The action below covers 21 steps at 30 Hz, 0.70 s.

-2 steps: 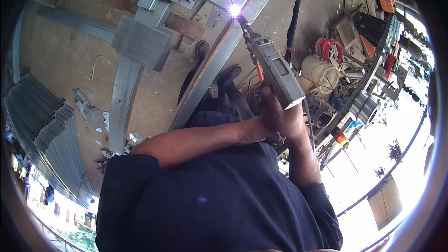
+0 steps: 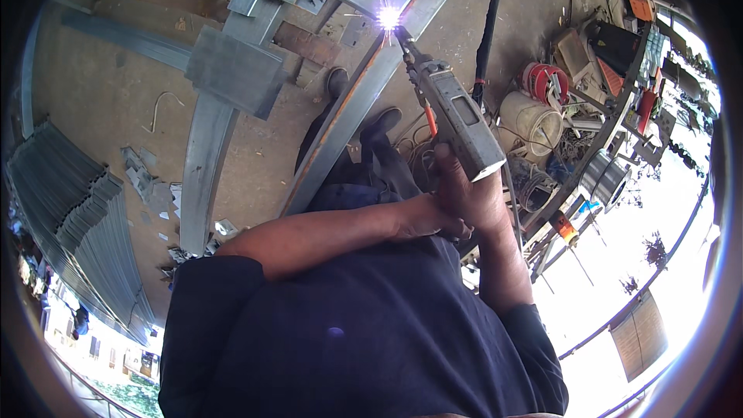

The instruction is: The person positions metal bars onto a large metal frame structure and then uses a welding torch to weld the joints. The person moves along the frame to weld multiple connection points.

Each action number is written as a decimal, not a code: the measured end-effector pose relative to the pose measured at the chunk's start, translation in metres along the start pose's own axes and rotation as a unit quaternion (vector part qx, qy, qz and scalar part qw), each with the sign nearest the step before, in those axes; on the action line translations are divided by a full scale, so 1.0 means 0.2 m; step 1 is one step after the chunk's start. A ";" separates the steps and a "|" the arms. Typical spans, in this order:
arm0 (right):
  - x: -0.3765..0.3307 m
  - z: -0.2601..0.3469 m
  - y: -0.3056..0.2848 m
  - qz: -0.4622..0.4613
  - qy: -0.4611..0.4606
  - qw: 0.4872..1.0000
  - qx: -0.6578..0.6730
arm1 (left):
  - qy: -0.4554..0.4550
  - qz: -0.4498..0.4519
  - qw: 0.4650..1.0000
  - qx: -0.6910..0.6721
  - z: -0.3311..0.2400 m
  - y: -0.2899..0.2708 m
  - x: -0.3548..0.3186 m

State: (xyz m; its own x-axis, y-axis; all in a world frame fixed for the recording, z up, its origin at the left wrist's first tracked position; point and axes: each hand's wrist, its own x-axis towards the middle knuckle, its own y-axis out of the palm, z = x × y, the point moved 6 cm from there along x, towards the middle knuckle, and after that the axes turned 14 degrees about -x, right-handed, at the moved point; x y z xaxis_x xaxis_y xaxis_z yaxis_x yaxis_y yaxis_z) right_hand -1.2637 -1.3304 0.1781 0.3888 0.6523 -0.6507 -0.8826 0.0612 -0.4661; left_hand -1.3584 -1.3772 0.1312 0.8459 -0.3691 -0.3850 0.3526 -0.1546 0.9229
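Observation:
In my right hand (image 2: 472, 197) is a grey, box-bodied welding gun (image 2: 463, 120) with a slot in its side, its nozzle slanting up and left. A bright violet-white arc with sparks (image 2: 388, 18) burns at its tip, on the joint where steel beams meet. The glare hides the seam. A long steel beam (image 2: 329, 128) with a rusty, orange-brown edge runs from that joint down toward my waist. My left hand (image 2: 433, 217) crosses in front of my body and is closed against my right wrist; its fingers are partly hidden. An orange piece (image 2: 430, 120) lies along the gun's left side.
Flat steel plates (image 2: 236, 70) rest on another beam (image 2: 205, 170) to the left. Stacked corrugated sheets (image 2: 73, 217) lie far left, metal scraps (image 2: 143, 174) beside them. On the right are a black cable (image 2: 491, 31), a red bucket (image 2: 544, 83), a whitish bucket (image 2: 530, 122) and a cluttered rack (image 2: 611, 128).
The sparks at the arc spread a little wider now. My hands and the welding gun hold the same place.

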 end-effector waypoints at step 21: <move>-0.01 0.01 -0.01 -0.001 -0.013 1.000 -0.010 | 0.012 0.012 0.999 0.027 0.02 -0.01 0.02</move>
State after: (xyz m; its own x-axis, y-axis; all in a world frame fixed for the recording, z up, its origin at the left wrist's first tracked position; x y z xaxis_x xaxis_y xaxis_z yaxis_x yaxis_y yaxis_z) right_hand -1.2646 -1.3301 0.1823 0.3842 0.6709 -0.6343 -0.8760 0.0479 -0.4800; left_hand -1.3572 -1.3821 0.1285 0.8634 -0.3504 -0.3629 0.3113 -0.1960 0.9299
